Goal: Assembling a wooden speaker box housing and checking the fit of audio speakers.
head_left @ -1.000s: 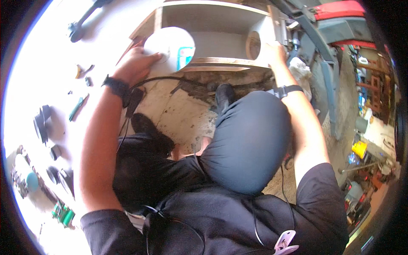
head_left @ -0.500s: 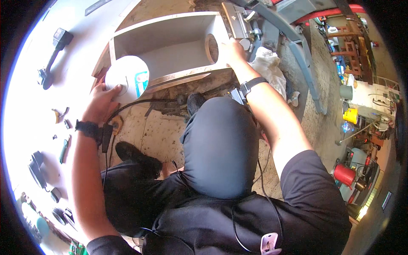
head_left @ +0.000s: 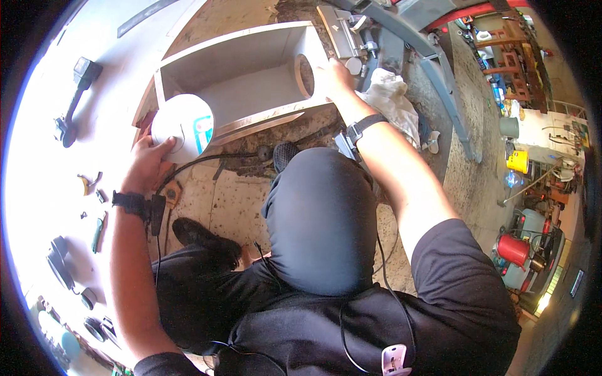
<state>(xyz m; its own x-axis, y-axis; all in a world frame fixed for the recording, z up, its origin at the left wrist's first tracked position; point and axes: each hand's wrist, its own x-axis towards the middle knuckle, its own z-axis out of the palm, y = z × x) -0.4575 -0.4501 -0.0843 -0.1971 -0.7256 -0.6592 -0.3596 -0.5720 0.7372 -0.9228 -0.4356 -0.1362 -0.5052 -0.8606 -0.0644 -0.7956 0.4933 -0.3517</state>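
Note:
My left hand (head_left: 149, 159) grips a flat white disc (head_left: 172, 122) with a blue-and-white label on its right part. My thumb lies over the disc's lower face, and the other fingers are mostly hidden. The disc overlaps the near left corner of an open box (head_left: 226, 81), grey inside with pale bare edges. A round hole (head_left: 305, 76) is cut through the box's right end panel. My right hand (head_left: 337, 76) holds that end panel at its outer edge, close to the hole; some fingers are hidden behind the panel.
A black cable (head_left: 210, 158) runs across the dirty floor beside my left wrist. A white cloth (head_left: 389, 103) and a board with a metal clamp (head_left: 360, 44) lie to the right, near a grey metal frame (head_left: 448, 103). On the pale surface at left lies a dark long-necked tool (head_left: 76, 100).
The box, the disc and both hands sit slightly lower and further left in the picture. The disc remains in my left hand, and my right hand stays on the box's end panel.

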